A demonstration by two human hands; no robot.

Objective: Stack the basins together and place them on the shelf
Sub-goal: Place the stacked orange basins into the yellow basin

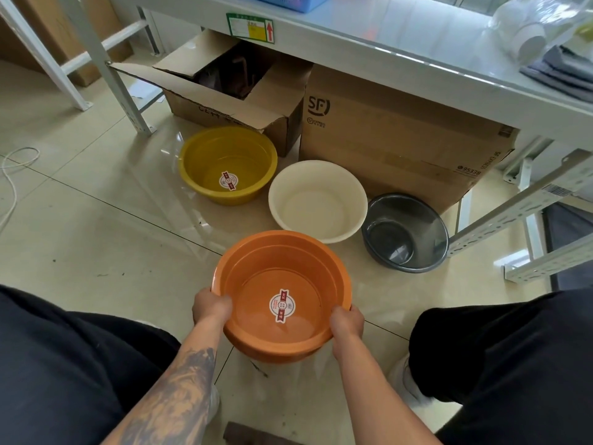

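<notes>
An orange basin (256,268) with a round sticker inside is held low over the tiled floor between my knees. My left hand (210,306) grips its left rim and my right hand (347,321) grips its right rim. Beyond it stand three more basins on the floor: a yellow basin (208,155) with a sticker at the far left, a cream basin (317,200) in the middle, and a dark grey basin (404,232) at the right, tilted. The white shelf (369,36) runs across the top of the view.
Under the shelf sit an open cardboard box (231,101) and a large closed carton (401,139). The shelf top carries a blue basket (288,1), plastic-wrapped items (532,30) and folded grey cloth (564,72). Metal shelf legs (106,65) stand left and right. A white cable (9,175) lies far left.
</notes>
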